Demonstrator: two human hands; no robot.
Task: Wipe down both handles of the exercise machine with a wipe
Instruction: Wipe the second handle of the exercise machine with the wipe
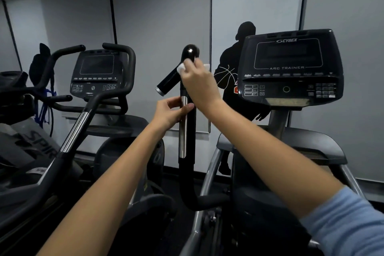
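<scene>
Wipe (pixel 181 68) under right-hand fingers (pixel 192 66) on handle (pixel 188 131)

A gym: a Cybex Arc Trainer console (pixel 289 64) beside another cardio machine (pixel 97 72).

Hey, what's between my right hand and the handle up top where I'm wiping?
In the head view, a white wipe lies between the right hand and the black handle, just under its rounded top.
</scene>
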